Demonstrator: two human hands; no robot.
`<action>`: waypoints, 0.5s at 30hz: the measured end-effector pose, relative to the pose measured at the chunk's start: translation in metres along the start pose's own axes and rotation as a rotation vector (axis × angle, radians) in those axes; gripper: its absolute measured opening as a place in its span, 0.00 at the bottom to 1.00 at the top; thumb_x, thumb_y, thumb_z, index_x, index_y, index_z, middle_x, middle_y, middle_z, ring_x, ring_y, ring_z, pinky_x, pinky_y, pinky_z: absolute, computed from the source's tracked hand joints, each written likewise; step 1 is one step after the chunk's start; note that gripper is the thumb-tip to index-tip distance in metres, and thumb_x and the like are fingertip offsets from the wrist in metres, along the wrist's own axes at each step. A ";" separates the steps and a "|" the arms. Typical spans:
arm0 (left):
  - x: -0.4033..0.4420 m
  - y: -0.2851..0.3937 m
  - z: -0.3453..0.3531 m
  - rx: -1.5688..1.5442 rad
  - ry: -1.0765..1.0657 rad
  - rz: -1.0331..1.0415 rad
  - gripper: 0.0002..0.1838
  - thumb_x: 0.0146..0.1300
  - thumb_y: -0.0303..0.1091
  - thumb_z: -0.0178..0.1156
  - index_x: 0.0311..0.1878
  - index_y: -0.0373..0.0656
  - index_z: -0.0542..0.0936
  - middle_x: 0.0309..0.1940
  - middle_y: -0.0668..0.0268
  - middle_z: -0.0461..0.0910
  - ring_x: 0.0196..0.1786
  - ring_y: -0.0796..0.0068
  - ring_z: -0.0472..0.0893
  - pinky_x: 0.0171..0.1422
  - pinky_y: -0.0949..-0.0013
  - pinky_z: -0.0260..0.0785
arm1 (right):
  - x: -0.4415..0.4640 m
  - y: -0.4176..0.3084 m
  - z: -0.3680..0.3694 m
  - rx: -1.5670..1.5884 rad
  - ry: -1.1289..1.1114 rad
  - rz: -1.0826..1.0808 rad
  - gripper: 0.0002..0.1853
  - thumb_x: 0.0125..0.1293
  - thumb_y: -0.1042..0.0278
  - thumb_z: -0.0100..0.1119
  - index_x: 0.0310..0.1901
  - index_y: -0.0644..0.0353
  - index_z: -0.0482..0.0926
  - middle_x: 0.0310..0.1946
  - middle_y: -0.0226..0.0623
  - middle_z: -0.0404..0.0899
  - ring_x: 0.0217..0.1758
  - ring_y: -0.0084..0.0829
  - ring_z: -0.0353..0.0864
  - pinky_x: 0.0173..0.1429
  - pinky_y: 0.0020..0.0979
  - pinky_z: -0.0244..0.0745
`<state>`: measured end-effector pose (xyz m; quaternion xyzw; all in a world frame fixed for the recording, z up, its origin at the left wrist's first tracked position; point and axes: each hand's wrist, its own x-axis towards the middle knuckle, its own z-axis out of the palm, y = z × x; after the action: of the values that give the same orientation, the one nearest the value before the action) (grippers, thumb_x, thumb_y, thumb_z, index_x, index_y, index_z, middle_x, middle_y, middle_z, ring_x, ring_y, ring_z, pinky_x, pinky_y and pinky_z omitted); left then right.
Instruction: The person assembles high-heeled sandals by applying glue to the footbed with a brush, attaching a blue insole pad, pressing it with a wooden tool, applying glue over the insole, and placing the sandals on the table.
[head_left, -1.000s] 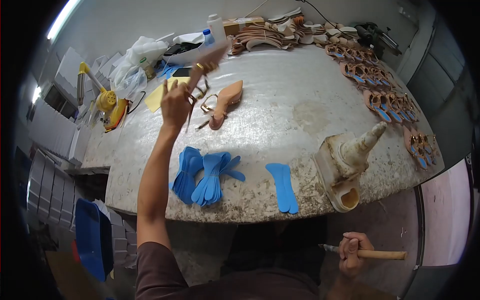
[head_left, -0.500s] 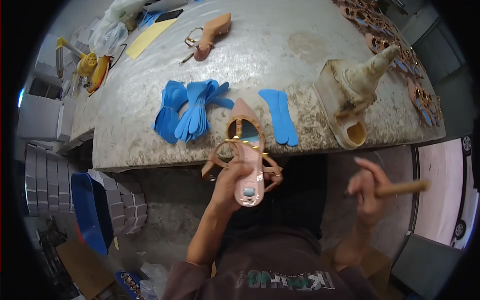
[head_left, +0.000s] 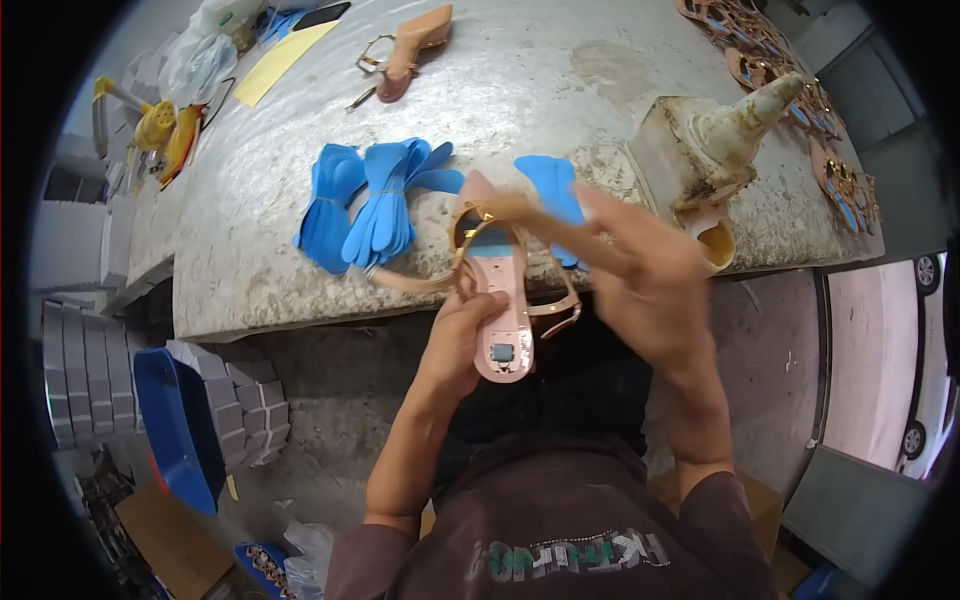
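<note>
My left hand (head_left: 460,345) is closed round a pink pointed-toe sandal (head_left: 508,330), its thumb on the insole and the heel end towards me. Tan studded straps hang out on both sides, and a small grey-blue patch shows at the heel. My right hand (head_left: 650,285), blurred, is closed on a wooden stick (head_left: 575,240). The stick slants left to the sandal's toe opening; its far end cannot be made out. Just behind that hand lie flat blue insoles (head_left: 550,185), partly covered. Left of the sandal are banded bundles of blue insoles (head_left: 385,205).
A stained white stand with a cone-shaped top (head_left: 690,150) and a yellowish cup (head_left: 717,245) are at the right. Another sandal (head_left: 410,55) lies further back on the worktable (head_left: 500,110). Several sandals (head_left: 840,185) line the right edge. A blue bin (head_left: 180,430) is below left.
My right hand has swung up and left with the wooden stick, from beside the table to over the sandal. My left hand has raised the sandal slightly. The whole view has shifted a little.
</note>
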<state>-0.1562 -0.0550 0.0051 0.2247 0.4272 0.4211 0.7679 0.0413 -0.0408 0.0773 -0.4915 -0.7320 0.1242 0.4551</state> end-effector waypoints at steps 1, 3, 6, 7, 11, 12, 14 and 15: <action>0.002 -0.001 -0.005 0.010 -0.003 0.039 0.22 0.64 0.27 0.56 0.61 0.36 0.69 0.45 0.62 0.78 0.39 0.75 0.81 0.43 0.71 0.75 | -0.015 0.001 -0.022 0.072 0.121 0.087 0.19 0.66 0.60 0.53 0.48 0.67 0.82 0.37 0.48 0.84 0.30 0.34 0.82 0.32 0.31 0.73; -0.002 0.001 -0.003 0.079 0.047 0.063 0.24 0.64 0.27 0.56 0.63 0.35 0.68 0.46 0.63 0.78 0.44 0.76 0.80 0.47 0.72 0.73 | -0.030 0.006 -0.068 0.108 0.447 0.194 0.39 0.70 0.35 0.38 0.48 0.71 0.80 0.38 0.49 0.83 0.29 0.28 0.80 0.30 0.25 0.70; -0.006 -0.003 -0.003 0.251 0.081 0.121 0.31 0.64 0.28 0.55 0.70 0.35 0.61 0.56 0.62 0.74 0.54 0.76 0.75 0.57 0.73 0.68 | -0.083 0.021 -0.158 -0.039 0.379 0.487 0.58 0.60 0.16 0.19 0.49 0.73 0.78 0.37 0.48 0.82 0.24 0.28 0.77 0.26 0.20 0.68; -0.006 -0.010 -0.003 0.268 0.129 0.162 0.33 0.63 0.28 0.54 0.72 0.35 0.58 0.59 0.61 0.72 0.57 0.75 0.74 0.59 0.74 0.66 | -0.104 0.029 -0.173 0.166 0.309 0.523 0.56 0.63 0.19 0.20 0.49 0.75 0.78 0.37 0.49 0.82 0.25 0.32 0.81 0.27 0.22 0.74; 0.002 -0.007 -0.004 0.435 0.154 0.043 0.33 0.61 0.27 0.51 0.72 0.36 0.60 0.57 0.61 0.73 0.55 0.76 0.73 0.59 0.74 0.65 | -0.097 0.037 -0.166 0.130 0.290 0.504 0.45 0.71 0.30 0.35 0.48 0.79 0.77 0.36 0.55 0.82 0.31 0.37 0.85 0.32 0.29 0.81; 0.003 -0.009 -0.005 0.414 0.186 0.075 0.31 0.62 0.28 0.52 0.70 0.36 0.62 0.55 0.62 0.74 0.52 0.78 0.74 0.55 0.75 0.66 | -0.091 0.039 -0.167 0.114 0.264 0.466 0.41 0.73 0.35 0.40 0.48 0.79 0.77 0.36 0.55 0.82 0.31 0.36 0.85 0.32 0.29 0.81; 0.002 -0.007 0.006 0.433 0.312 0.096 0.27 0.64 0.28 0.53 0.68 0.36 0.67 0.47 0.64 0.78 0.42 0.81 0.77 0.44 0.78 0.70 | -0.084 0.051 -0.168 0.097 0.253 0.569 0.26 0.75 0.53 0.51 0.45 0.76 0.80 0.34 0.50 0.82 0.29 0.31 0.83 0.30 0.25 0.77; 0.002 -0.007 0.008 0.445 0.309 0.090 0.27 0.64 0.28 0.53 0.68 0.36 0.67 0.47 0.64 0.78 0.42 0.81 0.77 0.44 0.78 0.70 | -0.075 0.053 -0.165 0.035 0.233 0.590 0.21 0.74 0.58 0.53 0.43 0.75 0.81 0.32 0.47 0.82 0.28 0.29 0.82 0.29 0.23 0.74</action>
<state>-0.1459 -0.0570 0.0037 0.3397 0.6107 0.3799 0.6060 0.2113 -0.1220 0.0949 -0.6858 -0.4985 0.2063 0.4885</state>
